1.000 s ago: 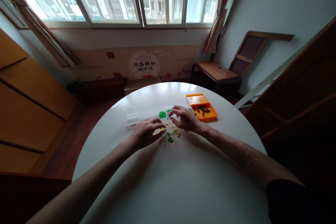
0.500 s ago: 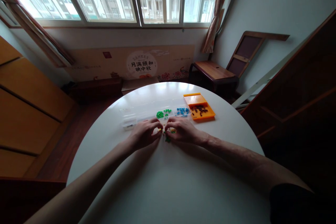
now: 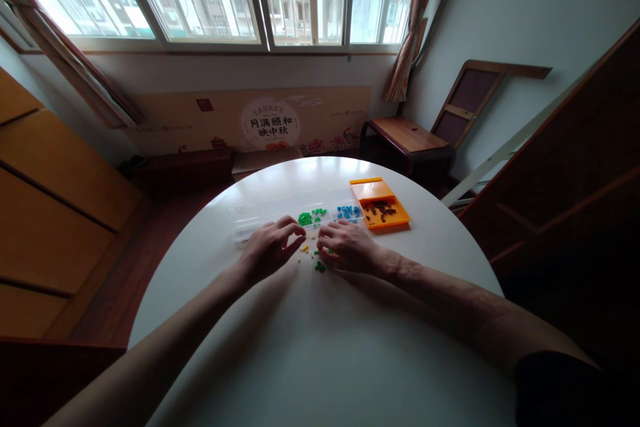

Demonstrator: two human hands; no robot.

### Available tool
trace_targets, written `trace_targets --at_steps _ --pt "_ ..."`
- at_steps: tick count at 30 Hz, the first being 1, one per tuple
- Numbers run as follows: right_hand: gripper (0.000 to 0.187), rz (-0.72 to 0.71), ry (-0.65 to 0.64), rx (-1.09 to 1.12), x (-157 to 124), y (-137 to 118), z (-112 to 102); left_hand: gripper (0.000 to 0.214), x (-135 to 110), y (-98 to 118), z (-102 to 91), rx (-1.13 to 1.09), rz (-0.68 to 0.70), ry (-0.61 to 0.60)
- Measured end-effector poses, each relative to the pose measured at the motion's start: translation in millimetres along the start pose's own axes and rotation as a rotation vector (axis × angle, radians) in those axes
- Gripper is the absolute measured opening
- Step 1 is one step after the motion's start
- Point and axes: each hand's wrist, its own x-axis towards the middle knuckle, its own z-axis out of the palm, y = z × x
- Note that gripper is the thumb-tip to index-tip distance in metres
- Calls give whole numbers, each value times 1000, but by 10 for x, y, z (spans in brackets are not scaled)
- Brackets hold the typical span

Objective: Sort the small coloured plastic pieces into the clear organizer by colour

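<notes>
Head view shows the left hand point(image 3: 270, 242) with thumb and fingers parted, nothing evident between them, and the right hand point(image 3: 350, 247) curled low, its grip impossible to tell. Yellow pieces point(image 3: 305, 249) and green pieces point(image 3: 320, 267) lie near them on the white table point(image 3: 320, 340), before the clear case point(image 3: 270, 208); piece-by-piece handling appears in hand, the next move calling for a precise fingertip pinch.

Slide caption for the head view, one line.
Left hand and right hand near loose pieces on a white table, orange box beyond.
</notes>
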Motion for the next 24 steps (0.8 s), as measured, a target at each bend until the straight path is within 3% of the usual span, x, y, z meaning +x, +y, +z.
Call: trace_targets --at_steps 5,11,15,20,24 --pt "9 63 95 118 9 84 18 21 110 -16 -43 59 -68 55" --pt "8 305 264 238 148 312 -8 19 330 -118 31 82 -155 90" --pt "8 400 291 276 250 441 0 20 407 -137 74 62 -186 88" --pt "8 376 241 291 161 470 7 20 297 -118 22 15 -78 55" --pt "4 273 149 325 -27 394 -65 18 128 -29 -74 -118 103 -67"
